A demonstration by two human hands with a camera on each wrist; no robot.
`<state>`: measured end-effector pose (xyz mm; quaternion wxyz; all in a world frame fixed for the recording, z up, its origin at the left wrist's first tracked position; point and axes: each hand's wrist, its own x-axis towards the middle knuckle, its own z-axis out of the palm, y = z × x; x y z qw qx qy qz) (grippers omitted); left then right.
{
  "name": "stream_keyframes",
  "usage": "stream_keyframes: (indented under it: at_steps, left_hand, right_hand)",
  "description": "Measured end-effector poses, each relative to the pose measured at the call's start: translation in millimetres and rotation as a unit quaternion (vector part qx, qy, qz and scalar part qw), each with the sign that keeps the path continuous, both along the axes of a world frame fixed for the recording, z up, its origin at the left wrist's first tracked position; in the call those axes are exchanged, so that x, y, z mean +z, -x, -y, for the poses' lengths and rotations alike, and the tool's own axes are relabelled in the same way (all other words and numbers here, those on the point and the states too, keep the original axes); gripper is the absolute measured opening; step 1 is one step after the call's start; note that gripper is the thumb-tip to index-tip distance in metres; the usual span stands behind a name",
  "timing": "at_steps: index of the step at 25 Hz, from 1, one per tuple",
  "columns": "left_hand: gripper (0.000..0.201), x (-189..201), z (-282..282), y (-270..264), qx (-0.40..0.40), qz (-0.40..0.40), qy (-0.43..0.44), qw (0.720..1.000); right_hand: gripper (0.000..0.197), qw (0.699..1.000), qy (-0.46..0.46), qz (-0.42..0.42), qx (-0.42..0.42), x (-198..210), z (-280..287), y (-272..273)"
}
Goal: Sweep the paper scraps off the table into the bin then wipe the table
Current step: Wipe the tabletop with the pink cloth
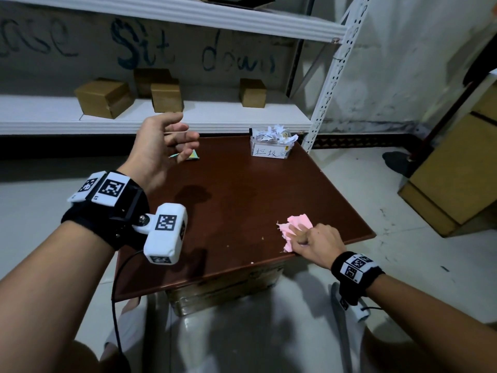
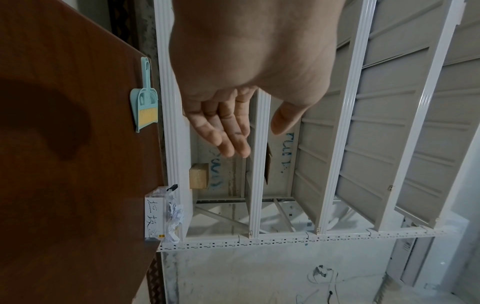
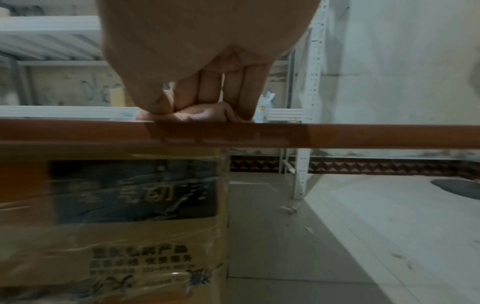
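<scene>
Near the front right edge of the brown table, my right hand grips a crumpled pink cloth with curled fingers. The right wrist view shows the fingers bearing down on the cloth just behind the table edge. My left hand hovers open and empty above the far left of the table, fingers relaxed. A clear labelled bin heaped with white paper scraps stands at the far right corner. Tiny crumbs lie near the cloth.
A small teal dustpan with a yellow brush lies at the table's far edge, partly behind my left hand. White shelving with cardboard boxes stands behind; its post is beside the bin. A taped carton sits under the table.
</scene>
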<state>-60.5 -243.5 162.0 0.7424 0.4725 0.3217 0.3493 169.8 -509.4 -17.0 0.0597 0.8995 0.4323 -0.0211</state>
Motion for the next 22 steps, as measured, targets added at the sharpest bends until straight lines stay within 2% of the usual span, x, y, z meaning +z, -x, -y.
stream_keyframes:
  at_steps: [2, 5, 8, 10, 13, 22]
  left_hand:
    - [0.026, 0.4, 0.6, 1.9, 0.001, 0.001, -0.001, 1.0]
    - [0.025, 0.7, 1.7, 5.1, 0.0, 0.005, 0.001, 1.0]
    - [0.025, 2.0, 3.3, 7.8, 0.001, 0.005, -0.003, 1.0]
    - [0.025, 4.7, 4.3, 10.0, 0.007, 0.009, -0.009, 1.0]
    - [0.025, 9.8, 7.1, 13.2, 0.009, 0.014, -0.017, 1.0]
    - [0.025, 10.2, 1.6, 7.1, 0.001, 0.006, -0.013, 1.0]
  right_hand:
    - [0.027, 0.999, -0.028, -0.036, -0.011, 3.7, 9.1, -9.0]
    - [0.03, 0.996, -0.032, -0.059, -0.056, 11.1, 18.9, -23.8]
    - [0.024, 0.996, -0.016, -0.059, -0.072, 16.9, 16.1, -31.7]
    - [0.027, 0.995, 0.001, -0.054, -0.079, 20.4, 6.8, -36.5]
    - [0.043, 0.995, 0.016, -0.059, -0.082, 16.3, -10.2, -54.7]
    - [0.048, 0.994, 0.04, -0.103, -0.019, 37.3, -81.4, -87.6]
